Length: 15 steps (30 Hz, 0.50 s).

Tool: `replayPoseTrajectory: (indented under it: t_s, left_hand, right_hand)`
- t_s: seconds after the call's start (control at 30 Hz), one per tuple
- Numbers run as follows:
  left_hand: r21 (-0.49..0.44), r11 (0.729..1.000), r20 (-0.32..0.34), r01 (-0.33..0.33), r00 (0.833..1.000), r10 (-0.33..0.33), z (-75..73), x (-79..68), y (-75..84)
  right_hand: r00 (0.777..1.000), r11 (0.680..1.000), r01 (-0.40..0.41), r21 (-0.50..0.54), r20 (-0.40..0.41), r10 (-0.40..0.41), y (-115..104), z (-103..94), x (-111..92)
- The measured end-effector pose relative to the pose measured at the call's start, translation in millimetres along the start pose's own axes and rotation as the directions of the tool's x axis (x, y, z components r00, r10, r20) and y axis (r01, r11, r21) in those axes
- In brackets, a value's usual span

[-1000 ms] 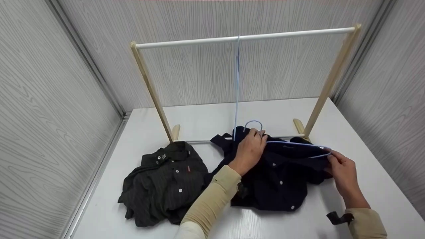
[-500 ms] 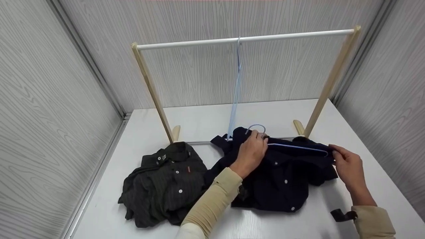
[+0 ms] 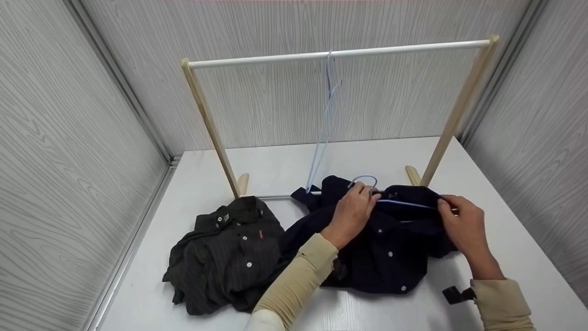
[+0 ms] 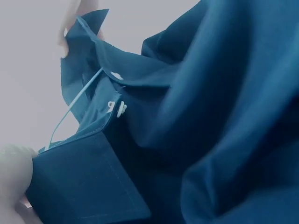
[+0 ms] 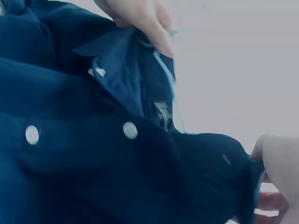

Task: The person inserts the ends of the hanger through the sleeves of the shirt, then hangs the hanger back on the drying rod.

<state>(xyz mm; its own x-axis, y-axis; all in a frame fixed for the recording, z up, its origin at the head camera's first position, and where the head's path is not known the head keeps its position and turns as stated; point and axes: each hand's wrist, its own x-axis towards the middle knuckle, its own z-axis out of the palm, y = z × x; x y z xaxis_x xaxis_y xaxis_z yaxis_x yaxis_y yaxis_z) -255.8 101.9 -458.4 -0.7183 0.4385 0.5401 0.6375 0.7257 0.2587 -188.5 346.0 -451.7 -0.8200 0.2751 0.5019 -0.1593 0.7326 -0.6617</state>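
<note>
A navy blue button shirt [image 3: 367,271] lies bunched on the right half of the table. My left hand [image 3: 353,215] grips a light blue wire hanger [image 3: 410,203] near the base of its hook, at the shirt's collar. In the right wrist view, the fingers of that hand pinch the collar [image 5: 156,88] together with the hanger. My right hand [image 3: 465,224] pinches the shirt's shoulder edge and holds it up around the hanger's right end, which the cloth hides. White buttons [image 5: 130,130] run down the shirt's front.
A clothes rack with wooden legs [image 3: 450,124] and a white top rail [image 3: 404,49] stands behind. Another blue hanger [image 3: 324,133] hangs from the rail. A dark striped shirt [image 3: 229,262] lies at left, against the navy one. Patterned panels [image 3: 275,105] enclose the white table [image 3: 510,257].
My right hand let go of the hanger's end, took the shirt's edge, and moved left, covering that end. My left hand shifted slightly right with the hanger. The hanging hanger turned on the rail.
</note>
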Motion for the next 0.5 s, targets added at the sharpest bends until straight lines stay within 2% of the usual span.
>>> replayPoseTrajectory:
  t_s: [0.17, 0.3, 0.4, 0.5]
  left_hand:
    - [-0.014, 1.0, -0.034, -0.021, 0.999, 0.021, -0.6, 0.4, 3.2]
    - [-0.037, 0.999, -0.049, -0.027, 0.998, 0.025, 0.1, 1.0, 5.5]
    - [-0.06, 0.998, -0.048, -0.03, 0.998, 0.027, 0.4, 2.1, 6.6]
    - [-0.093, 0.995, -0.047, -0.029, 0.999, 0.025, -1.2, 2.9, 7.1]
  right_hand:
    - [0.991, 0.99, 0.131, 0.041, 0.005, -0.131, -10, 20.3, -1]
    - [0.978, 0.977, 0.187, 0.101, 0.074, -0.195, -19, 33.6, -4]
    - [0.953, 0.956, 0.264, 0.13, 0.119, -0.279, -25, 41.9, -7]
    - [0.915, 0.922, 0.371, 0.114, 0.126, -0.384, -28, 48.9, -8]
